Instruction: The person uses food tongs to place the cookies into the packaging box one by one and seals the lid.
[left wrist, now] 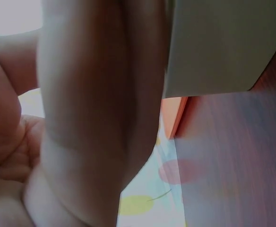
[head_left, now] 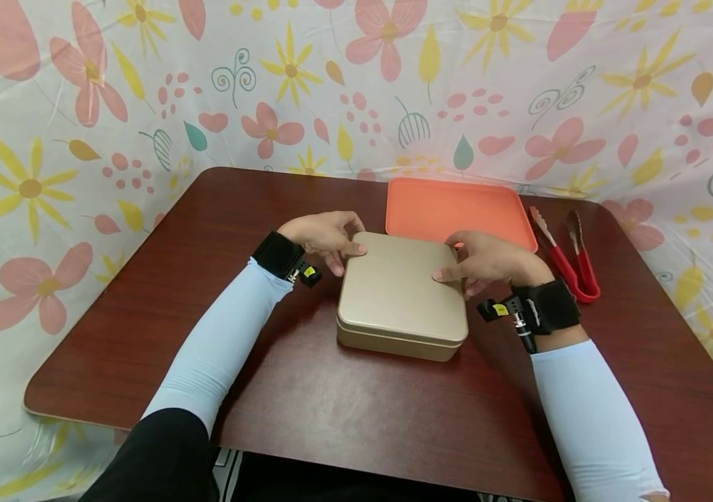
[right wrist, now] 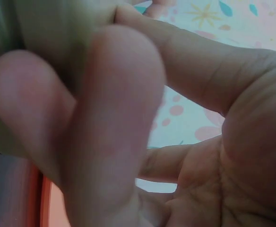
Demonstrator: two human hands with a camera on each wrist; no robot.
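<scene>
A gold-beige rectangular tin [head_left: 403, 289] with its lid on sits in the middle of the table. At its far left corner my left hand [head_left: 325, 238] grips it, the thumb on top of the lid and the fingers down the side. My right hand [head_left: 488, 261] holds the far right part, its thumb lying on the lid. In the left wrist view the fingers [left wrist: 90, 118] lie along the tin's side wall [left wrist: 218, 47]. Two fingertips [right wrist: 124, 61] press against the tin in the right wrist view. What is inside is hidden.
Behind the tin lies an orange tray [head_left: 451, 202]. Red-handled tongs [head_left: 573, 268] rest to the right of it, near my right wrist. The dark wooden table [head_left: 294, 411] ends at a flower-patterned curtain [head_left: 331, 77] at the back and sides.
</scene>
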